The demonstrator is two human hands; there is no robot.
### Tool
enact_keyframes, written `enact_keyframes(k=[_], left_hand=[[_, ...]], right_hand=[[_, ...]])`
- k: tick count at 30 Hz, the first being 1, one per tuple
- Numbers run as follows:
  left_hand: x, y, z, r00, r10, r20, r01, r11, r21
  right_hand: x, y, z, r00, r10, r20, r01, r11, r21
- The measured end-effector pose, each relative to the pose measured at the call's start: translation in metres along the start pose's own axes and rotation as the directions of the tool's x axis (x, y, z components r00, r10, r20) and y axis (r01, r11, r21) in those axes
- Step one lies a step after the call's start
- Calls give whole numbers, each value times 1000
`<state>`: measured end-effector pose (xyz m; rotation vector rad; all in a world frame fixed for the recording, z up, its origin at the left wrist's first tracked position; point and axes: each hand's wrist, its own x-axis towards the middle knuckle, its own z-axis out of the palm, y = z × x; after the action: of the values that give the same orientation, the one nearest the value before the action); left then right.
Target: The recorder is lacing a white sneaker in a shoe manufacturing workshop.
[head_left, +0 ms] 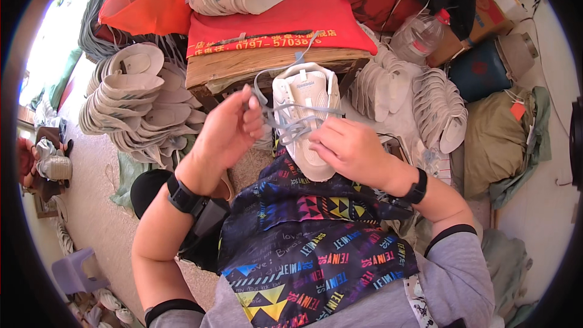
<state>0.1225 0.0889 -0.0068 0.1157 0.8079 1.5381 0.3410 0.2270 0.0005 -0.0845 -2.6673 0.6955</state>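
Piled soles (pixel 136 106) surround me; left fingers (pixel 250 109) pinch one grey lace (pixel 285 109), right fingers (pixel 325 140) press one white shoe (pixel 306 115).

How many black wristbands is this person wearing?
2: one black wristband on the left wrist, with a dark device strapped below it, and one black wristband on the right wrist. None seem hidden.

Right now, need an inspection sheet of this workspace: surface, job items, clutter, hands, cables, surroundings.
Surface: patterned apron over the lap; wooden block ahead.
Job's things: white shoe upper with grey lace partly threaded.
Clutter: stacks of white uppers on the left, more uppers on the right, red cloth.
Hands: left hand pinches the lace; right hand rests on the shoe.
Cables: nothing seen.
Surroundings: clear plastic bottle, olive sack, small purple stool.
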Motion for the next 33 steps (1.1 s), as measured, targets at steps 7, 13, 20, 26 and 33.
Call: enact_keyframes(k=[7, 13, 20, 26, 33], left_hand=[[-5, 37, 49, 988, 81, 134, -80, 997, -10], [-3, 42, 57, 989, 71, 131, -80, 995, 64], [-7, 67, 85, 881, 193, 432, -181, 981, -71], [-24, 112, 115, 578, 357, 733, -303, 929, -214], [-39, 111, 126, 475, 422, 772, -328, 899, -289]], right_hand=[[18, 7, 29, 978, 164, 129, -131, 964, -231], [11, 8, 43, 991, 111, 78, -89, 964, -249], [5, 3, 47, 994, -68, -89, 26, 912, -409], [-3, 11, 55, 984, -117, -136, 71, 951, -302], [-3, 11, 51, 968, -211, -137, 174, 954, -243]])
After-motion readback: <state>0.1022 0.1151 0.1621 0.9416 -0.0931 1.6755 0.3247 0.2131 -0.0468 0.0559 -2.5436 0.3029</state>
